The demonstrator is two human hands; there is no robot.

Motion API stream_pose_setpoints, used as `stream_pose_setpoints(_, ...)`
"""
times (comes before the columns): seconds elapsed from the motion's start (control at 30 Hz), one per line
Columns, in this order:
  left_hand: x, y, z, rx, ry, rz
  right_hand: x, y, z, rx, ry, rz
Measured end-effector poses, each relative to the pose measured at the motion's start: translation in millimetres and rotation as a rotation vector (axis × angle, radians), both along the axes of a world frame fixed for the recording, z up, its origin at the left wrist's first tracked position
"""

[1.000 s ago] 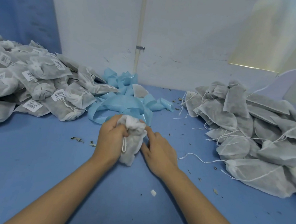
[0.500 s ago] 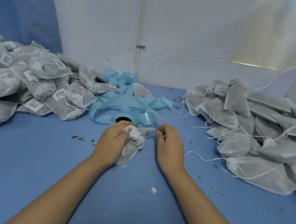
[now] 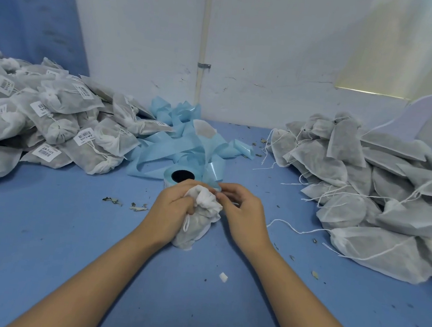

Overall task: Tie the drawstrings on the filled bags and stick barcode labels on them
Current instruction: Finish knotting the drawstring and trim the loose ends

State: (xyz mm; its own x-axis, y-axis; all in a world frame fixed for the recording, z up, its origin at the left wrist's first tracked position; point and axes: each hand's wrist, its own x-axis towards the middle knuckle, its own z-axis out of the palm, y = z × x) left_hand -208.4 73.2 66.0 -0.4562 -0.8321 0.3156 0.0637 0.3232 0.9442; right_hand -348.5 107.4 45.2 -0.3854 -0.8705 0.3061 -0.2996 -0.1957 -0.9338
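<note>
A small white filled drawstring bag stands on the blue table in the middle. My left hand grips its gathered neck, and a loop of drawstring hangs below my fingers. Touching the bag's top, my right hand has its fingers curled and pinches a small white barcode label, which is mostly hidden. Just behind both hands sits the blue label roll with its dark core. Labelled bags are heaped at the left. A heap of bags without labels, strings loose, lies at the right.
Used blue backing tape is strewn behind the roll against the white wall. Bits of dried leaf and a white scrap lie on the table. A loose string trails from the right heap toward my right hand.
My right hand went forward from the bag to the label roll, then came back to the bag's top with its fingers pinched. My left hand kept its grip on the bag.
</note>
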Motion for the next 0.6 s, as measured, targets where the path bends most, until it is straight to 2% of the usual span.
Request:
stream_pose_setpoints(0.23,1,-2,-2,0.025,0.012,0.003,-3,0,-1,-0.023,-0.104,-0.047)
stream_pose_setpoints(0.47,1,-10,-4,0.065,0.041,0.13,-12,-2,-1,-0.097,-0.294,-0.404)
stream_pose_setpoints(0.6,-4,-12,-2,0.126,0.103,0.228,-6,0,3,-0.162,-0.37,-0.432)
